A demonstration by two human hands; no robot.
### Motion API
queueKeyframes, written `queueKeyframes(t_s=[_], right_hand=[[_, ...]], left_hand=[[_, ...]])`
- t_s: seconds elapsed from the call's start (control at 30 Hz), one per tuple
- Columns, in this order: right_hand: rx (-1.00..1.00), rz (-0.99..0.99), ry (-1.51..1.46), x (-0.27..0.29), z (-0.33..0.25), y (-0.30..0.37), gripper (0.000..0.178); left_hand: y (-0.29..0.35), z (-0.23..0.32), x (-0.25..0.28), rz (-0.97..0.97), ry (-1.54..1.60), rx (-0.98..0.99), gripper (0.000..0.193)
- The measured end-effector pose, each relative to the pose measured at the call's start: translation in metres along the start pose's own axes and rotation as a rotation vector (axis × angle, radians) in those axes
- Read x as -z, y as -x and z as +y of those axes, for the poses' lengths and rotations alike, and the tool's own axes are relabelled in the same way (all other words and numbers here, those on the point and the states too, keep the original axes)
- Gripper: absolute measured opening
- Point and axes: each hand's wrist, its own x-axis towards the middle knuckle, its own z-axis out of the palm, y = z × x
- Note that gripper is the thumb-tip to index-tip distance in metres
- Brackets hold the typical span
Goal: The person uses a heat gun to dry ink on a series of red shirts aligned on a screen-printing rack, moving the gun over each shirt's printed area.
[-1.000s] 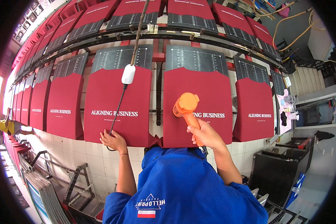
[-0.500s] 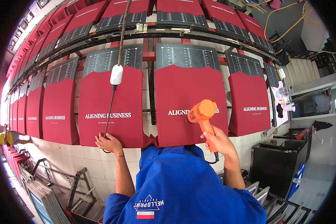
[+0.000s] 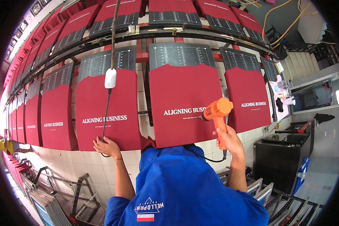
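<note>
The right hand (image 3: pixel 229 139) is closed around the handle of an orange heat gun (image 3: pixel 220 109), which is held above the lower right side of the middle maroon shirt (image 3: pixel 182 88). Its nozzle faces left, toward the white print, and covers part of the lettering from view. A black power cable (image 3: pixel 211 161) loops from the bottom of the handle toward the person's blue top (image 3: pixel 199 184).

The left hand (image 3: pixel 107 147) is at the lower edge of the neighbouring maroon shirt (image 3: pixel 120 98), its fingers slightly curled where a thin black cord (image 3: pixel 106 105) passes; whether they grip it cannot be told. The cord runs up to a white connector (image 3: pixel 110 78), above which a brownish line (image 3: pixel 113 34) continues upward.

Both shirts lie stretched over dark boards (image 3: pixel 180 54) marked with white scales, which show above the necklines. A narrower maroon shirt (image 3: pixel 246 94) lies to the right.
</note>
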Motion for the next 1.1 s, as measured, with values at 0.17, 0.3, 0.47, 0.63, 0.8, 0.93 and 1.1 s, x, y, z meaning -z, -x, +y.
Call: queueKeyframes(t_s=[0.17, 0.3, 0.47, 0.63, 0.8, 0.93, 1.1], right_hand=[[0.005, -0.028, -0.038, 0.007, 0.002, 0.002, 0.035], [0.008, -0.029, -0.037, 0.008, 0.004, 0.000, 0.035], [0.006, -0.088, -0.085, 0.015, 0.002, -0.003, 0.029], [-0.019, -0.121, -0.043, 0.009, -0.006, -0.003, 0.028], [-0.033, -0.212, -0.037, -0.005, -0.001, -0.011, 0.036], [-0.035, -0.213, -0.030, -0.031, -0.005, -0.013, 0.036], [-0.026, -0.194, -0.003, -0.098, -0.017, -0.011, 0.037]], left_hand=[[0.000, -0.004, -0.003, -0.002, 0.000, 0.006, 0.044], [0.000, -0.003, -0.006, 0.001, -0.008, 0.004, 0.044], [0.001, -0.004, -0.005, 0.003, -0.009, 0.012, 0.043], [-0.004, -0.019, -0.004, -0.049, -0.036, -0.110, 0.038], [-0.033, -0.045, 0.012, -0.157, 0.024, -0.224, 0.035], [-0.084, -0.086, 0.022, -0.089, -0.014, -0.193, 0.034], [-0.175, -0.149, 0.028, 0.073, -0.115, -0.218, 0.034]])
